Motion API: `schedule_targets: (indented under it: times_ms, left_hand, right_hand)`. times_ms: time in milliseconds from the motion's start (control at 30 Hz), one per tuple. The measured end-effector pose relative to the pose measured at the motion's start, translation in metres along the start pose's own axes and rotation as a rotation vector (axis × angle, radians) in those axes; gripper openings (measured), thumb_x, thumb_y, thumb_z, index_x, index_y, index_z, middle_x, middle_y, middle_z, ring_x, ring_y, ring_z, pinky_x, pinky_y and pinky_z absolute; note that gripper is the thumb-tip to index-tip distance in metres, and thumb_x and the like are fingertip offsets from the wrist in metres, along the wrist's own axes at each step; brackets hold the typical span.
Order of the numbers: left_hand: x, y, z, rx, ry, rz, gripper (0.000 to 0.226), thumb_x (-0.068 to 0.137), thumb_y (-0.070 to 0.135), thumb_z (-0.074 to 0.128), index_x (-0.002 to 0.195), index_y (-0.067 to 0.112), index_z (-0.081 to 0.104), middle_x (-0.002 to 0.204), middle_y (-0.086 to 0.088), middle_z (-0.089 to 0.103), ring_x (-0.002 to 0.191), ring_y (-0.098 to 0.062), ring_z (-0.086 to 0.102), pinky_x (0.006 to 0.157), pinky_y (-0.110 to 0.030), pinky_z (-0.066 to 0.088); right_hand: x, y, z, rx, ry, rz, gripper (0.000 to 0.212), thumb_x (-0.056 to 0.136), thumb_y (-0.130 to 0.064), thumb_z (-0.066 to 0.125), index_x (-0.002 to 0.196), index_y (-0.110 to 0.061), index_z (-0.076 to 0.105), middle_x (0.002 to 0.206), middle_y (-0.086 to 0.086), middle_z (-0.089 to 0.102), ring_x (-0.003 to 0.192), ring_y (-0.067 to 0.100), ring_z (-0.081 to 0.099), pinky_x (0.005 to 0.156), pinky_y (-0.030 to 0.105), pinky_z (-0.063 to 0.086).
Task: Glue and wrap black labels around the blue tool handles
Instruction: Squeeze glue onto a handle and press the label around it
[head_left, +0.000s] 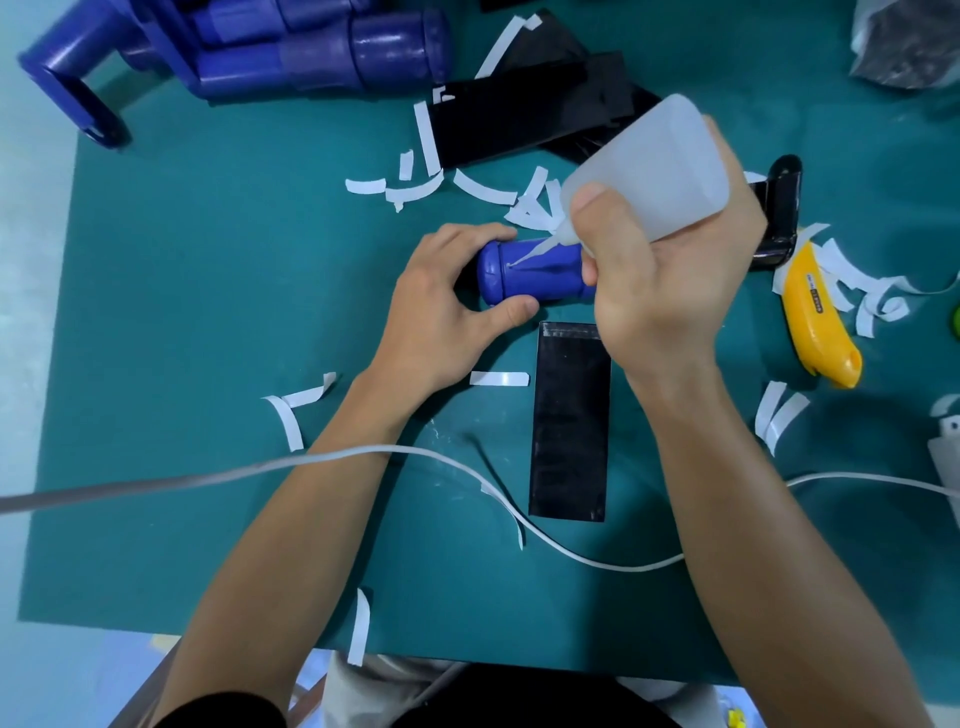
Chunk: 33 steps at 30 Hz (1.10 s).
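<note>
Blue handle (540, 283), fingers of the left hand (441, 312) curled round it, takes glue from the bottle (660, 166) clasped in the right hand (670, 291); black label (570, 421) lies unwrapped

Bright, even, from overhead, with a cool teal cast. Casts only faint soft shadows on the dark green counter (182, 312). Leaves a dull sheen on the glossy black rectangular label (569, 426). Bends outward at the edges, wide-angle. Blurs the pale grey cable (130, 482) lower left; softens the stacked blue plastic tool handles (322, 57) top left.
</note>
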<state>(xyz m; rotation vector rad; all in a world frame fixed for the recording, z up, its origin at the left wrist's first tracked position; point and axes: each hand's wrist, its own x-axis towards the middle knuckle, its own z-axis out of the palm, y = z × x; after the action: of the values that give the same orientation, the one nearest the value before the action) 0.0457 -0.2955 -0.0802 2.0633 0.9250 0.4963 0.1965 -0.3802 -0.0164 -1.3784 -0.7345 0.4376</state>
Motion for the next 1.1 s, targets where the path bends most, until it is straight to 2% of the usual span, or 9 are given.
schedule_targets:
  times_ms: [200, 300, 533, 933, 1100]
  left_hand:
    - [0.0007, -0.0021, 0.001, -0.004, 0.002, -0.001, 0.057, 0.077, 0.034, 0.09, 0.128, 0.02, 0.069, 0.119, 0.006, 0.065, 0.113, -0.016, 0.058, 0.103, -0.026, 0.044]
    - [0.0006, -0.0027, 0.0011, -0.002, 0.004, -0.005, 0.057, 0.076, 0.033, 0.09, 0.127, 0.019, 0.069, 0.119, 0.004, 0.066, 0.113, -0.016, 0.058, 0.104, -0.027, 0.044]
    - [0.0008, -0.0029, 0.0007, -0.013, 0.006, -0.004, 0.058, 0.076, 0.032, 0.091, 0.128, 0.019, 0.069, 0.119, 0.003, 0.066, 0.114, -0.017, 0.059, 0.104, -0.027, 0.044]
    - [0.0007, -0.0007, -0.0003, -0.014, 0.004, -0.014, 0.058, 0.076, 0.029, 0.092, 0.128, 0.017, 0.07, 0.12, 0.001, 0.066, 0.114, -0.019, 0.059, 0.105, -0.031, 0.044]
    - [-0.0002, 0.0001, -0.0002, -0.023, 0.002, -0.022, 0.058, 0.076, 0.029, 0.092, 0.128, 0.018, 0.07, 0.121, 0.002, 0.066, 0.114, -0.019, 0.059, 0.106, -0.033, 0.045]
  right_hand:
    - [0.0014, 0.0029, -0.0005, 0.001, -0.015, 0.012, 0.02, 0.089, -0.003, 0.068, 0.086, 0.007, 0.051, 0.07, 0.022, 0.052, 0.055, 0.035, 0.05, 0.049, 0.046, 0.042]
    - [0.0013, 0.0021, -0.0006, 0.002, -0.012, 0.017, 0.019, 0.089, -0.003, 0.068, 0.085, 0.004, 0.05, 0.069, 0.024, 0.051, 0.053, 0.035, 0.048, 0.048, 0.045, 0.04]
    - [0.0006, 0.0022, -0.0009, -0.018, -0.021, 0.025, 0.022, 0.089, -0.004, 0.069, 0.086, 0.009, 0.051, 0.07, 0.026, 0.052, 0.054, 0.036, 0.05, 0.049, 0.048, 0.042]
    - [0.0016, 0.0021, -0.0017, -0.035, -0.021, 0.054, 0.024, 0.089, -0.005, 0.069, 0.084, 0.01, 0.051, 0.069, 0.025, 0.052, 0.054, 0.037, 0.049, 0.05, 0.044, 0.041]
    - [0.002, 0.0028, -0.0022, -0.043, -0.026, 0.058, 0.025, 0.089, -0.006, 0.069, 0.084, 0.01, 0.051, 0.068, 0.025, 0.051, 0.054, 0.038, 0.049, 0.05, 0.049, 0.041]
